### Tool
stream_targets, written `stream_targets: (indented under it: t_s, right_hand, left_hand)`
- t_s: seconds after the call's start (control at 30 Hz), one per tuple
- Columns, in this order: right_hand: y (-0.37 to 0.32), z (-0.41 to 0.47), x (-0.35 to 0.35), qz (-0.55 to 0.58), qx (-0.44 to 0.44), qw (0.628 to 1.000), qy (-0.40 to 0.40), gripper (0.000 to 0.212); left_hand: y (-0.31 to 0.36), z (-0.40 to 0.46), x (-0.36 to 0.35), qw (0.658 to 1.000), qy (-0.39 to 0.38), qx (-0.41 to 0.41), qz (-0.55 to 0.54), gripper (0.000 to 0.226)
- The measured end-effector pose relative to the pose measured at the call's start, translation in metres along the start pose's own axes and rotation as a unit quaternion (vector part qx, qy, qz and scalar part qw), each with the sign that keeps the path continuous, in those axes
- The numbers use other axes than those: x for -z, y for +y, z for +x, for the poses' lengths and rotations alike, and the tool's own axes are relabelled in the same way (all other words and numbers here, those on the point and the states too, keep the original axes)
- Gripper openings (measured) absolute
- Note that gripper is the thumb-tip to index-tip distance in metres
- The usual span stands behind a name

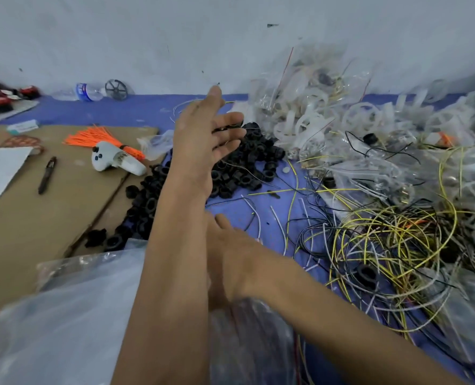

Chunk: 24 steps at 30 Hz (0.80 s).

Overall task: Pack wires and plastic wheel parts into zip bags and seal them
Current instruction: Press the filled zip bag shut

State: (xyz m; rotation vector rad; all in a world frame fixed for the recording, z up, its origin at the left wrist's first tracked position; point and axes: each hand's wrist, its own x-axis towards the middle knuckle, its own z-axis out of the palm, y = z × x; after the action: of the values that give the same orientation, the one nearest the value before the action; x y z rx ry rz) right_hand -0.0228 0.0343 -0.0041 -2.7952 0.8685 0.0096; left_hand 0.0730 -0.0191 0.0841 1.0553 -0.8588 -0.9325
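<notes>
From the head view, the left hand (203, 140) is raised over the black rings (239, 168), fingers straight and spread, holding nothing; its forearm runs up the middle of the frame. The right hand (230, 259) lies lower, crossing just behind that forearm, its thumb out; the fingers are hidden by the forearm and blurred, so I cannot tell whether they grasp anything. It sits at the top of a clear plastic bag (64, 315) that fills the near left corner. The wires (392, 245), yellow, black and white, lie in a loose tangle on the blue mat (125, 109) to the right, with stray pieces scattered toward the rings. Behind them, against the white wall (147, 37), filled zip bags (308, 87) are heaped together with white wheels (447, 120). The black rings form a pile that spills from the mat onto brown cardboard (64, 204) at left. On the cardboard lie an orange bundle (91, 136), a white controller (114, 159) touching it, a pen (47, 175) and a white sheet (0, 173). Far back by the wall lie a water bottle (87, 91) and, just beside it, a grey wheel (116, 89).
</notes>
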Motion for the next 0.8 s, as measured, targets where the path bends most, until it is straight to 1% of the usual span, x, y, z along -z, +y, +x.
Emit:
stream_targets:
  t_s: [0.03,0.1,0.17,0.27,0.3,0.37,0.4,0.47,0.53,0.57,0.63,0.7,0.73,0.8]
  right_hand:
    - [-0.002,0.001,-0.002,0.005,0.009,1.0,0.015,0.06]
    - [0.003,0.002,0.002,0.072,0.014,0.997,0.039,0.045]
    - [0.018,0.003,0.012,0.109,-0.001,0.992,0.065,0.035]
    - [0.042,0.008,0.027,0.055,-0.016,0.99,0.125,0.016]
    - [0.047,0.009,0.032,0.054,-0.007,0.987,0.148,0.014]
    - [0.057,0.008,0.039,0.095,0.019,0.977,0.19,0.018]
    - [0.061,0.006,0.042,0.122,0.035,0.971,0.203,0.016]
    - [0.066,0.001,0.045,0.166,0.051,0.966,0.191,0.015]
    - [0.068,-0.003,0.043,0.184,0.041,0.968,0.165,0.019]
    - [0.069,-0.005,0.042,0.185,0.035,0.968,0.164,0.025]
    - [0.077,-0.009,0.041,0.19,0.016,0.965,0.18,0.029]
    - [0.088,-0.016,0.046,0.213,-0.021,0.955,0.208,0.032]
    - [0.095,-0.021,0.05,0.233,-0.043,0.947,0.216,0.028]
    - [0.108,-0.032,0.059,0.273,-0.079,0.934,0.219,0.012]
  left_hand:
    - [0.0,0.0,0.0,1.0,0.0,0.001,-0.001,0.035]
    - [-0.001,-0.001,0.0,1.0,0.0,0.003,-0.004,0.036]
    - [-0.002,0.0,0.002,1.0,0.003,0.005,-0.003,0.039]
    - [-0.003,0.003,0.005,1.0,0.009,0.003,0.011,0.038]
    - [-0.005,0.005,0.006,0.999,0.015,-0.001,0.029,0.036]
    - [-0.01,0.008,0.01,0.995,0.029,-0.012,0.096,0.031]
    - [-0.014,0.009,0.013,0.989,0.032,-0.019,0.143,0.03]
    - [-0.022,0.012,0.018,0.966,0.02,-0.02,0.256,0.033]
    - [-0.026,0.011,0.022,0.935,-0.022,0.009,0.355,0.046]
    - [-0.027,0.011,0.022,0.921,-0.049,0.03,0.385,0.054]
    - [-0.028,0.009,0.022,0.893,-0.089,0.06,0.436,0.07]
    - [-0.029,0.006,0.021,0.869,-0.118,0.071,0.476,0.078]
    - [-0.028,0.005,0.018,0.867,-0.128,0.077,0.476,0.078]
    - [-0.025,0.002,0.015,0.877,-0.137,0.106,0.449,0.079]
